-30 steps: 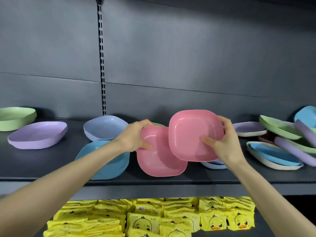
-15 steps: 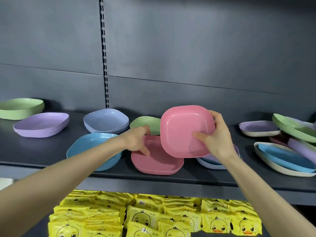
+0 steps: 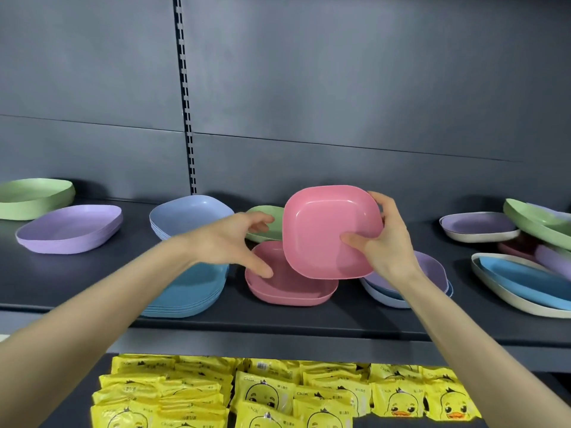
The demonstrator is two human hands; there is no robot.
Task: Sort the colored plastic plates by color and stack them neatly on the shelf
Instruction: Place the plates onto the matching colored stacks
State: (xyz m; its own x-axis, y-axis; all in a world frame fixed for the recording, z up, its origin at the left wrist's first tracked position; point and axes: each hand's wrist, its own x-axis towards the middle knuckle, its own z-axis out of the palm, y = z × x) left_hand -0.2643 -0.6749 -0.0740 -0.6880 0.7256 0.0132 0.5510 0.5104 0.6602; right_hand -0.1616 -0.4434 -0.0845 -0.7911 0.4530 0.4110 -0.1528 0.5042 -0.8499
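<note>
Pinching the held pink plate (image 3: 327,230) at its right rim, the right hand (image 3: 389,242) sets its thumb on the inner face with the fingers curled behind; the grip closes on the rim only. The plate is tilted toward the camera, raised over the lower pink plate (image 3: 287,288).

Left hand (image 3: 231,239): grip wide, fingers spread, holding nothing; the thumb is at the lower plate's left rim, contact unclear.

Judgement: moulded plastic, light, stiff, smooth. It may slip in a one-edge pinch; take opposite rims to nest it squarely.

The shelf (image 3: 278,319) is dark, flat and matte. The blue stack (image 3: 191,291) sits just left, the periwinkle stack (image 3: 188,214) and green plate (image 3: 265,223) behind, and the unsorted pile (image 3: 540,242) far right. Behind is a grey panelled wall; yellow duck packets (image 3: 309,393) lie below.
</note>
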